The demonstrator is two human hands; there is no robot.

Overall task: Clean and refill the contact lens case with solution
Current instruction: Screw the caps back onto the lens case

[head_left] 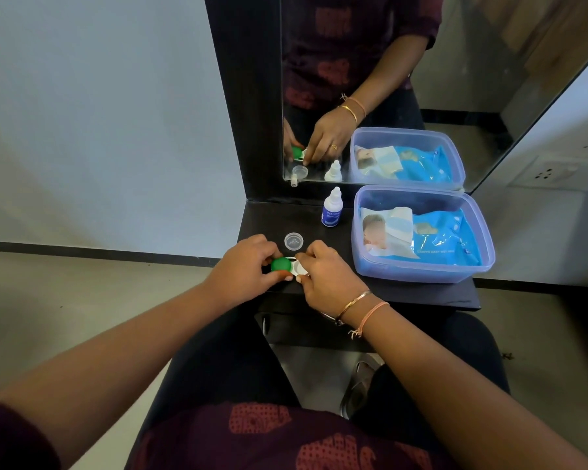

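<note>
The white contact lens case (299, 267) lies on the dark shelf (404, 293) near its front edge. My left hand (248, 266) grips the green cap (281, 264) on the case's left well. My right hand (326, 274) pinches the case's right side, whose well stands uncovered. A clear loose cap (293, 241) lies just behind the case. The small white solution bottle (332, 208) with a blue label stands upright further back, its cap on.
A clear plastic box (421, 271) holding a blue pack of wet wipes (438, 240) fills the shelf's right half. A mirror (387, 79) rises behind the shelf. The floor lies below on both sides, and my lap is under the shelf.
</note>
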